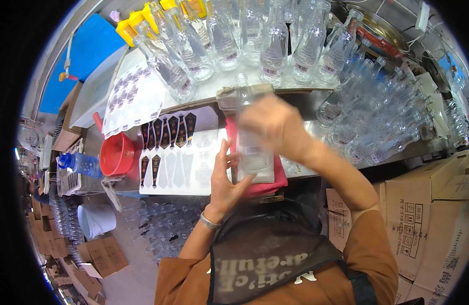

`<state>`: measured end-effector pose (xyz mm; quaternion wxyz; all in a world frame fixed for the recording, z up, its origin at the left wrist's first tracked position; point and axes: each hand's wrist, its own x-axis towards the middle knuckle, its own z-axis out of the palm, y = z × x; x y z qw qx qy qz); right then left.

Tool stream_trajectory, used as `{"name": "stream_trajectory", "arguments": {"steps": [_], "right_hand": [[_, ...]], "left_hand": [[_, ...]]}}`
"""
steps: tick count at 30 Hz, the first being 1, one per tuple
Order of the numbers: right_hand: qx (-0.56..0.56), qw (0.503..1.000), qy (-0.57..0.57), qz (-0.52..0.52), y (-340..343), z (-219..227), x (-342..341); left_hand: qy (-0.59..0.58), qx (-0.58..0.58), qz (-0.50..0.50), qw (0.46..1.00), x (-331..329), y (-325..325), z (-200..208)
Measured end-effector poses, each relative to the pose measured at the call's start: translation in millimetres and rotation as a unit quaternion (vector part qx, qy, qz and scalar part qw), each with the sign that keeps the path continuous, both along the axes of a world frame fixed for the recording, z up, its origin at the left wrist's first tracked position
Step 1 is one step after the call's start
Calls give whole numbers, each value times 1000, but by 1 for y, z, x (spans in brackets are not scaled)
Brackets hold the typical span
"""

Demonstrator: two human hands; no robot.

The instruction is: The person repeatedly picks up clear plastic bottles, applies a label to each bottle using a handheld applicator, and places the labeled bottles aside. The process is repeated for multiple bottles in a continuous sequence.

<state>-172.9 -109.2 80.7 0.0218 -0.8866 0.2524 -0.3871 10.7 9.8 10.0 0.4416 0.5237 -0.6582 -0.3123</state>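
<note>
A clear glass bottle point(253, 161) lies in front of me on a pale pad over a pink-red cloth point(281, 175), its neck pointing away across a worn block point(262, 90). Beside the bottle's lower left side, my left hand point(225, 180) is open, fingers stretched and thumb near the base. My right hand point(272, 122) is over the bottle's middle, smeared by motion, so its fingers cannot be read. Left of the bottle lies a sheet of dark tie-shaped labels point(168, 133), with several blank peeled places in its lower row.
Several upright glass bottles point(274, 48) stand on the raised shelf ahead, and more crowd the right point(382, 112). To the left are a sheet of small printed labels point(132, 94), a red plastic dipper point(117, 155) and a blue bottle point(81, 164). Cardboard boxes point(422, 203) stand at the right.
</note>
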Motion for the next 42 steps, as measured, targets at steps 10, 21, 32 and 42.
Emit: {"name": "stream_trajectory", "arguments": {"steps": [10, 21, 32, 42], "right_hand": [[199, 969, -147, 25, 9, -18, -34], [129, 962, -43, -236, 54, -90, -86], [-60, 882, -461, 81, 151, 102, -107], [-32, 927, -355, 117, 192, 152, -78]], "left_hand": [[13, -1, 3, 1000, -2, -1, -6], [-35, -18, -2, 999, -1, 4, 11], [224, -565, 106, 787, 37, 50, 165], [224, -586, -44, 777, 12, 58, 205]]}}
